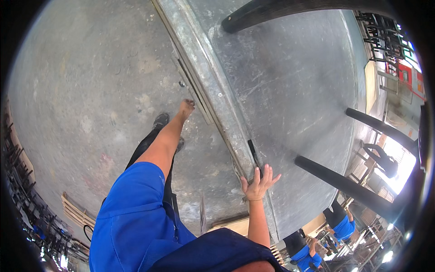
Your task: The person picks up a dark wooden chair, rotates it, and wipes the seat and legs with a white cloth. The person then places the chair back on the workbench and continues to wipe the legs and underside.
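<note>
My left hand point(186, 108) hangs low beside the metal-sheeted worktable's edge point(219, 93), its fingers curled in; whether anything is inside them I cannot make out. My right hand point(258, 183) lies with spread fingers on the nearer part of that edge. A short black strip point(252, 148) lies along the tabletop there, and its near end reaches my right fingertips. Below the edge, close to my left hand, a long dark strip point(192, 84) runs along the table's side.
Thick black bars point(258, 13) extend over the tabletop from the right, two more point(344, 181) point(378, 124) being nearer. Two people in blue shirts point(344, 229) point(303, 258) stand at lower right. Wooden slats point(76, 210) and stacked dark frames point(27, 199) line the left. Concrete floor point(90, 90) spreads leftward.
</note>
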### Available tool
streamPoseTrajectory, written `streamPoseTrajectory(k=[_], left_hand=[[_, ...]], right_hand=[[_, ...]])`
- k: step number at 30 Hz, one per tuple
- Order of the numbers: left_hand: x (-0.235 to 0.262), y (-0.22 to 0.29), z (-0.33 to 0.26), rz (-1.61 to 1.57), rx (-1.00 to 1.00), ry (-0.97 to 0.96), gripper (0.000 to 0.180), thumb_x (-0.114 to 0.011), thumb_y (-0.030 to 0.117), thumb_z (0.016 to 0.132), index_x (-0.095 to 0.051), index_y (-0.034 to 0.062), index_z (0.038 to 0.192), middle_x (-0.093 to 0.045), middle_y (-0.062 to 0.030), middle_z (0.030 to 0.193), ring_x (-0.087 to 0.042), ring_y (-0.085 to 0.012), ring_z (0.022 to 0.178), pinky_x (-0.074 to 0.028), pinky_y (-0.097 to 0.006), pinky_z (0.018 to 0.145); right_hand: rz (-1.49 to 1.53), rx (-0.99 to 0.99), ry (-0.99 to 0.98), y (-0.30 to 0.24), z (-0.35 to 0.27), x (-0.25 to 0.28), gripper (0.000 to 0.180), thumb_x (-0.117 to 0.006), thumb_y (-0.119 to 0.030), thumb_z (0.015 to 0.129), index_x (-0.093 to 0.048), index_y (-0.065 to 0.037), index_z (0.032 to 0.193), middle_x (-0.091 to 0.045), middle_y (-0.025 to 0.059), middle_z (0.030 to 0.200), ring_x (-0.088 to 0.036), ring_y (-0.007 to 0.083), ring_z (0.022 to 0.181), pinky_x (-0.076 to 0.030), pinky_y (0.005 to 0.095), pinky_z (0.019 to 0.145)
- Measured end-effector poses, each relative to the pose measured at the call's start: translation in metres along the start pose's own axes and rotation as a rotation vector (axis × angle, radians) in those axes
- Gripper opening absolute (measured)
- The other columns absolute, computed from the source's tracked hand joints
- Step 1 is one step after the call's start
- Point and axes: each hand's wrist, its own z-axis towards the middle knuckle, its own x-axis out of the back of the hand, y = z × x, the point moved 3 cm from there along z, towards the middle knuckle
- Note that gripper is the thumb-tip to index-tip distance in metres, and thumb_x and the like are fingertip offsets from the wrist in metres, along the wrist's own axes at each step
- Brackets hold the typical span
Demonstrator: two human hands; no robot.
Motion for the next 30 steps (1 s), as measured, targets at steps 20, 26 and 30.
streamPoseTrajectory(k=[20, 26, 30], left_hand=[[0.005, -0.008, -0.005, 0.393, -0.147, 0.038, 0.03, -0.05, 0.023, 0.095, -0.06, -0.0039, 0.103, -0.065, -0.0078, 0.076, -0.057, -0.0145, 0.064, -0.045, -0.029, 0.059], [0.002, 0.004, -0.019, 0.427, -0.103, 0.024, 0.032, -0.05, 0.025, 0.096, -0.058, -0.0045, 0.106, -0.064, -0.0077, 0.075, -0.056, -0.0149, 0.063, -0.045, -0.029, 0.057], [0.001, 0.017, -0.026, 0.311, -0.122, 0.009, 0.034, -0.05, 0.029, 0.096, -0.058, -0.0036, 0.105, -0.062, -0.0075, 0.075, -0.055, -0.015, 0.064, -0.044, -0.03, 0.058]], right_hand=[[0.025, -0.005, -0.003, -0.002, -0.001, -0.001, 0.067, -0.056, -0.051, 0.085, -0.035, -0.017, 0.139, -0.033, 0.0143, 0.143, -0.029, 0.0323, 0.134, -0.004, 0.0654, 0.108], [0.021, -0.005, 0.002, -0.002, -0.001, -0.001, 0.067, -0.056, -0.051, 0.085, -0.036, -0.017, 0.139, -0.035, 0.0153, 0.142, -0.031, 0.0327, 0.133, -0.004, 0.0655, 0.108], [0.02, -0.011, 0.009, -0.003, 0.005, -0.004, 0.067, -0.056, -0.051, 0.085, -0.036, -0.017, 0.138, -0.035, 0.015, 0.142, -0.032, 0.0328, 0.133, -0.004, 0.0656, 0.108]])
